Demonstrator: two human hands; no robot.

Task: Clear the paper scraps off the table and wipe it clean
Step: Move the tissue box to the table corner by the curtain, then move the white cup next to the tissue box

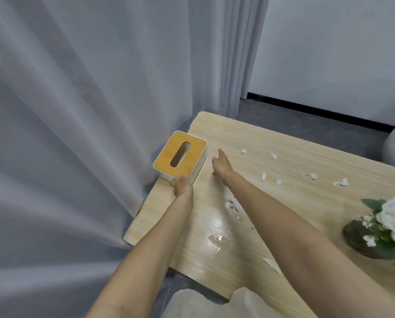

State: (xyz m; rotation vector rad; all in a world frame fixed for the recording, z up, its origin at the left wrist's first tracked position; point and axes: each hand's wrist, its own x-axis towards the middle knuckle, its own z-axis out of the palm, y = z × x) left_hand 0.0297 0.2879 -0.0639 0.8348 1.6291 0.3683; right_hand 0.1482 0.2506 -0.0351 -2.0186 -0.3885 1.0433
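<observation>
One tissue box (180,156) with a wooden lid is sitting on the surface (283,207). One dark vase (361,242) of white flowers is standing at the right edge. About ten white paper scraps are lying scattered: six small ones toward the far right, such as one scrap (244,151) and another (341,182), and roughly four more near the wet patch, including a long scrap (271,263). Two hands are showing, left (181,187) and right (221,165).

Soft, even light is seen; glare is thrown on the desk (283,143) surface, and its edges appear bent, perhaps by the lens.
</observation>
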